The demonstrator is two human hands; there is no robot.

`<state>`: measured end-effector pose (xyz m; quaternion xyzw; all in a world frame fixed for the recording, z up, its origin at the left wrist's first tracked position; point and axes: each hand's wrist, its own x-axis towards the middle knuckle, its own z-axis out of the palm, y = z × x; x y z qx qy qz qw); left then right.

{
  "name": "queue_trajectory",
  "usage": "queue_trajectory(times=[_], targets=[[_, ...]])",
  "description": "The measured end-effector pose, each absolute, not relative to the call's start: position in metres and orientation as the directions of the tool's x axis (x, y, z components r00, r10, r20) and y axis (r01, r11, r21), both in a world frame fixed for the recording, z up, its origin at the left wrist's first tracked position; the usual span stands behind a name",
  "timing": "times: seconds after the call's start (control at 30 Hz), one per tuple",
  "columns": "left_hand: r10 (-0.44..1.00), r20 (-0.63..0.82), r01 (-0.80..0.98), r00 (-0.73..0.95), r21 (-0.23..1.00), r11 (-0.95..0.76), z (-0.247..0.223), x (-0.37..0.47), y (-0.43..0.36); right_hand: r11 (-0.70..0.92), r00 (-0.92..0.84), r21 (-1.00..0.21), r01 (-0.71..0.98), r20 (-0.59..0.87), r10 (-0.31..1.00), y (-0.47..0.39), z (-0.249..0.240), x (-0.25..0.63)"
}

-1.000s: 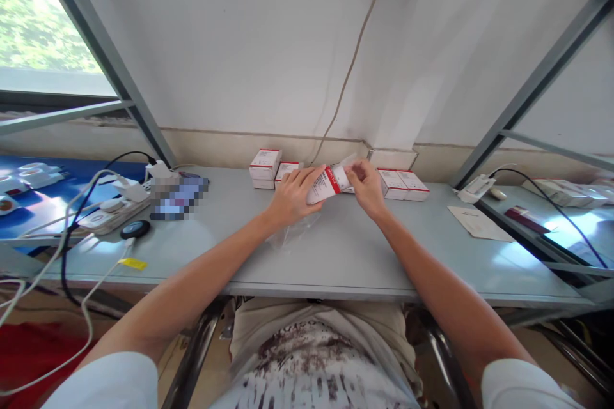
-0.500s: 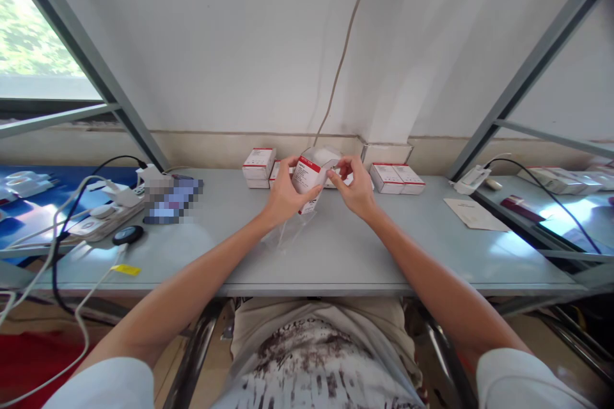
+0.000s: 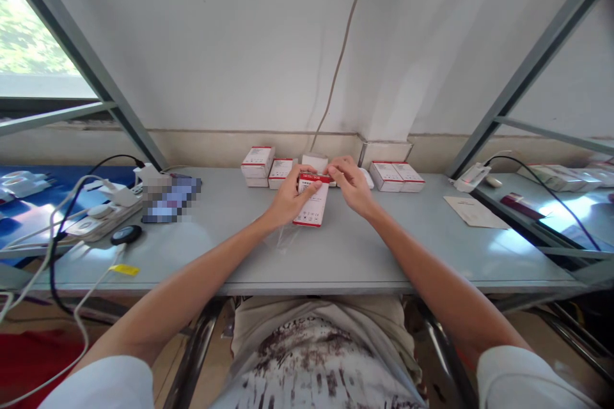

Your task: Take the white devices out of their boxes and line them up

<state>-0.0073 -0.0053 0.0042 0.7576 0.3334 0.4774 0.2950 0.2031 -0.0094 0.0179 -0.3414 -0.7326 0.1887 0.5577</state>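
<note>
Box (image 3: 313,206): long axis ran near-to-far, DETECTOR end away; left hand (image 3: 290,197) gripped it; right hand (image 3: 354,184) at far corner, fingers narrow, hold unclear

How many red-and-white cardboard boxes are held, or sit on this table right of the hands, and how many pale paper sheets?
Held red-and-white box: 1
Boxes on the right: 2
Pale paper sheet: 1
Total: 4

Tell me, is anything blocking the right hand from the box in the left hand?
Nothing visible does. The left hand holds the box, and the fingers of the right hand are right by its top edge. The other boxes stand farther back near the wall, not between them.
</note>
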Motion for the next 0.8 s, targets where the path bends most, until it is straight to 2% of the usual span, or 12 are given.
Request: queue_trajectory(times=[0.17,0.3,0.4,0.57,0.8], targets=[[0.715,0.635,0.232,0.292,0.678,-0.698,0.001,-0.004,-0.005,0.665,-0.052,-0.704,0.25,0.676,0.735,0.002,0.014,0.206],[0.746,0.593,0.207,0.305,0.723,-0.659,-0.001,-0.004,-0.004,0.577,0.048,-0.794,0.192,0.595,0.803,0.007,0.011,0.207],[0.77,0.556,0.163,0.313,0.767,-0.621,-0.003,-0.005,-0.004,0.539,0.019,-0.832,0.131,0.545,0.838,0.006,0.012,0.21],[0.763,0.575,0.104,0.294,0.774,-0.624,-0.004,-0.004,-0.003,0.55,-0.09,-0.829,0.101,0.543,0.835,0.001,0.016,0.209],[0.751,0.57,0.117,0.332,0.766,-0.632,-0.001,-0.004,-0.005,0.545,-0.057,-0.839,-0.007,0.544,0.837,-0.003,0.021,0.205]])
